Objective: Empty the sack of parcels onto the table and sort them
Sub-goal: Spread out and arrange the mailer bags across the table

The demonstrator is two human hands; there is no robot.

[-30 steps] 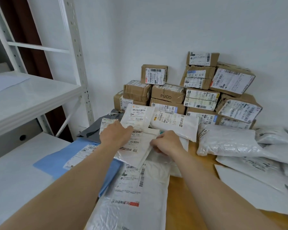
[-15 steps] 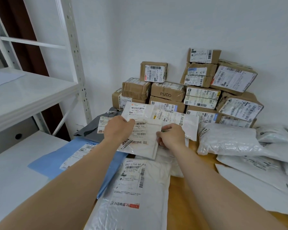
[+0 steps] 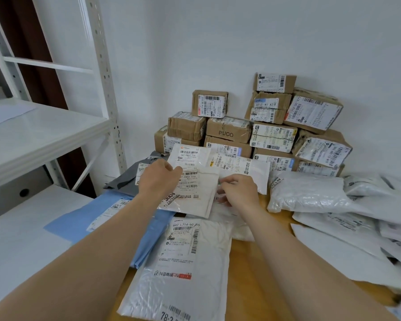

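Note:
My left hand (image 3: 156,179) grips the left edge of a small white mailer (image 3: 193,195) with a printed label, held over a pile of flat mailers. My right hand (image 3: 239,189) pinches its right edge, fingers curled. Behind it lie two more white mailers (image 3: 190,155), one of them (image 3: 243,166) longer. A large white mailer (image 3: 185,262) lies nearest me on the wooden table (image 3: 252,274). A blue mailer (image 3: 83,218) and a grey one (image 3: 125,179) lie to the left. No sack shows.
Brown cardboard boxes (image 3: 273,135) are stacked against the white wall at the back. White poly bags (image 3: 310,193) pile up on the right. A white metal shelf rack (image 3: 44,130) stands on the left, its lower shelf (image 3: 14,239) next to the table.
Both hands have lifted the small white mailer slightly and squared it up over the pile; the right hand moved from underneath to its right edge.

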